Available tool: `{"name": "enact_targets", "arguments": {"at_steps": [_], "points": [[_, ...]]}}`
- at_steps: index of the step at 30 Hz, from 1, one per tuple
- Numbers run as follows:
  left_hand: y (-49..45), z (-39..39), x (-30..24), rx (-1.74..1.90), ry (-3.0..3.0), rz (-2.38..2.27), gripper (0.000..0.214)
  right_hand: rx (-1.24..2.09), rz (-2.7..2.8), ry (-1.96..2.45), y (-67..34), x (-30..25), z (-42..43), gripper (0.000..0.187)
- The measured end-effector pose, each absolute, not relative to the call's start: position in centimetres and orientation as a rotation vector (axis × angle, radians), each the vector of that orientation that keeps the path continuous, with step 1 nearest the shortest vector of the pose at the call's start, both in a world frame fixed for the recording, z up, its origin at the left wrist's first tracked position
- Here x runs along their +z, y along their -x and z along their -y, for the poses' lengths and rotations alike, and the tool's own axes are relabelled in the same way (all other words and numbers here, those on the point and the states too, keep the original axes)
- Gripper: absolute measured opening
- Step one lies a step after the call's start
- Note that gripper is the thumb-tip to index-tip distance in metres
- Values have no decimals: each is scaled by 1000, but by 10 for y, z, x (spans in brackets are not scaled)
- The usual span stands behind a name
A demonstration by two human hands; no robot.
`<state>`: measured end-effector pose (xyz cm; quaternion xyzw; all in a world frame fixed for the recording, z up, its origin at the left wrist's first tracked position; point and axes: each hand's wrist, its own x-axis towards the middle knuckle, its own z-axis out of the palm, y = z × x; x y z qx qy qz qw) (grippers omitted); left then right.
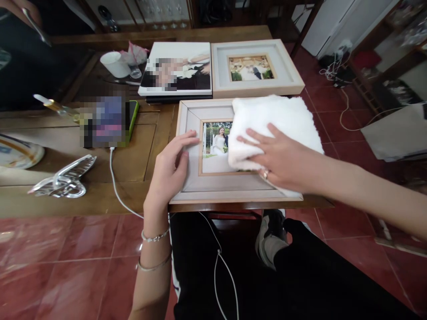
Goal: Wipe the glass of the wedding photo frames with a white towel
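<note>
A pale wooden picture frame with a wedding photo lies flat at the near edge of a low wooden table. My left hand rests on the frame's left border, fingers spread and flat, holding nothing. My right hand lies palm down on a folded white cloth, pressing it onto the right side of the frame's glass. The cloth hides the right half of the photo.
Behind it lie a second framed photo and a white photo album. A phone with a white cable, a silver wing-shaped ornament, a plate and a white cup sit to the left. Red tiled floor lies below.
</note>
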<state>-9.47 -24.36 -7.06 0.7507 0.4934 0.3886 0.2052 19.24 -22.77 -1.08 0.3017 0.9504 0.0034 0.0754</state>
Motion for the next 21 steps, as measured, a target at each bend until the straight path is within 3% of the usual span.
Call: {"name": "enact_targets", "arguments": {"at_steps": [6,14,21], "points": [[93,245,-69,1065,-2108,-1401,36,-55,-2928,-778,-194,0,279,41],[93,242,-70,1072,-2128,-1419,33,-213,-2861,-743,-126,-5,266,40],[98,241,-75,1083,-2116,-1435,39,-138,-2903,-768,-99,-8,272,37]]}}
